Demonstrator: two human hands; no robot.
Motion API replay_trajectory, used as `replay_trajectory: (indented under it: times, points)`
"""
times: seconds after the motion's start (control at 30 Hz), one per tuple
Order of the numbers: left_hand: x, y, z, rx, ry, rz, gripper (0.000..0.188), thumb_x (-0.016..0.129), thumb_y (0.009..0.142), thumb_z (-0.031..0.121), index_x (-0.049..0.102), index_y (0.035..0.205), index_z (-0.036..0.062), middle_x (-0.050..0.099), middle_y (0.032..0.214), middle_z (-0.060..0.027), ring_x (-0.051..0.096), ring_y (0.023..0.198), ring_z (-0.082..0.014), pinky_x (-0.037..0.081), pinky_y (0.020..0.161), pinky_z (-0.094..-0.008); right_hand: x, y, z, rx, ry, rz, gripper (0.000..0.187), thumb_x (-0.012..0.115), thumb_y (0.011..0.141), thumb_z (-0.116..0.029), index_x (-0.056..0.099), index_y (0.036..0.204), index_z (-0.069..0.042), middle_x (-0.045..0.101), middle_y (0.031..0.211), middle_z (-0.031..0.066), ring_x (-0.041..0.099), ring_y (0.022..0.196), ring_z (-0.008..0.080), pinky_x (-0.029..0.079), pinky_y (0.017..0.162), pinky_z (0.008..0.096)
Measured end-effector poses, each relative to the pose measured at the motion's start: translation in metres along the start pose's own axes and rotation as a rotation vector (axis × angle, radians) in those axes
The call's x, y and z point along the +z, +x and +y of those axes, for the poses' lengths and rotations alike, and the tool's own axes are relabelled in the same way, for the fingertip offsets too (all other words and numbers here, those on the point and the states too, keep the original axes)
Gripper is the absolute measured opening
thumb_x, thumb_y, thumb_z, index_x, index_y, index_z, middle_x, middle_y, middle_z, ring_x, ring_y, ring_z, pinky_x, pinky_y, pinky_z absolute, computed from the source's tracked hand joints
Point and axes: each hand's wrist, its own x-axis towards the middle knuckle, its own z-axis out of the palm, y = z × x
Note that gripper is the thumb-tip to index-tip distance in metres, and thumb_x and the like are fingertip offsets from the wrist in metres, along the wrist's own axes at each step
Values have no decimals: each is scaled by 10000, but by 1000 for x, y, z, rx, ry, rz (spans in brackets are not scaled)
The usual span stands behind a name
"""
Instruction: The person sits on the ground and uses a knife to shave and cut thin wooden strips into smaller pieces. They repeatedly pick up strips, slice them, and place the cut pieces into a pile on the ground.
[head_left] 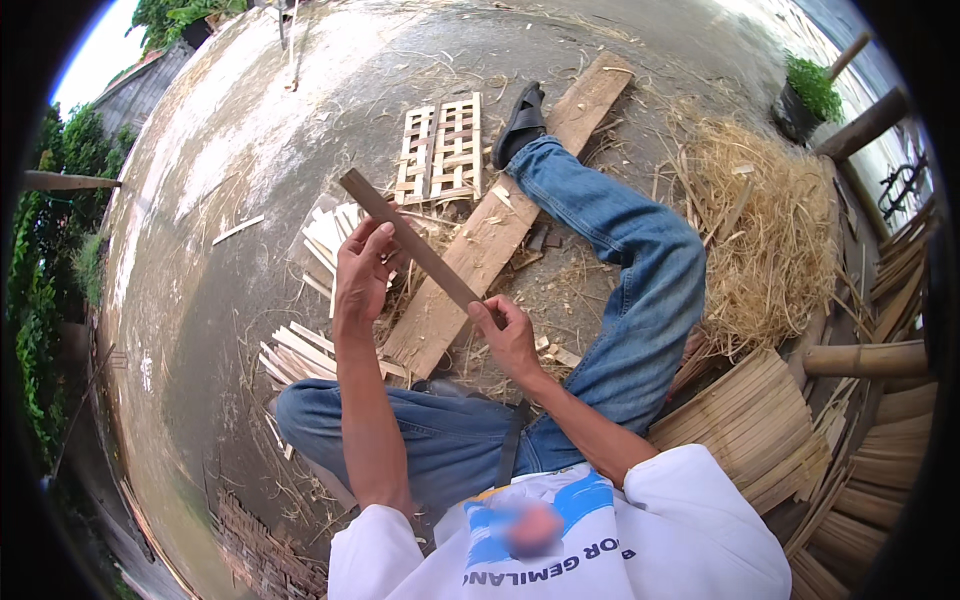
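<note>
A flat grey-brown slat (428, 254), of bamboo or wood, slants between my two hands above a long wooden plank (450, 265). My left hand (362, 272) is closed on the slat towards its upper end, with the thumb along its edge. At the lower end, my right hand (512, 340) pinches it between thumb and fingers. Part of the left fingers is hidden behind the slat. Pale split strips lie in one pile (325, 238) beside my left hand and in another pile (298, 352) by my bent left knee.
A woven lattice panel (460, 150) lies beyond the plank. My sandalled foot (521, 122) is next to the plank. At the right are a heap of straw-like shavings (755, 235), a slatted bamboo piece (745, 425) and a potted plant (810, 95). Shavings litter the concrete ground.
</note>
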Motion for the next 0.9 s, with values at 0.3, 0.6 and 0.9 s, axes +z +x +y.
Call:
replay_trajectory:
  times: [0.3, 0.6, 0.9]
  points:
    - [7, -13, 45, 285, 342, 128, 326, 686, 1005, 201, 668, 1273, 17, 740, 1152, -117, 719, 1049, -185, 621, 924, -372, -15, -14, -37, -431, -295, 197, 407, 626, 1011, -401, 668, 1151, -22, 705, 1054, 152, 690, 1025, 287, 539, 879, 425]
    - [-64, 7, -36, 248, 357, 248, 293, 717, 989, 199, 664, 1198, 1, 706, 1105, -98, 696, 1071, -200, 606, 962, -350, -279, -25, -63, -382, -247, 860, 220, 578, 1047, -218, 682, 1069, -25, 734, 955, 131, 736, 855, 238, 578, 744, 346]
    - [-41, -11, -27, 314, 438, 284, 458, 648, 1030, 207, 540, 1438, 28, 660, 1338, -124, 667, 1167, -227, 584, 972, -386, -293, -22, 109, 248, -816, 609, 308, 653, 971, -332, 670, 1155, -85, 608, 1198, 199, 662, 1040, 387, 505, 882, 509]
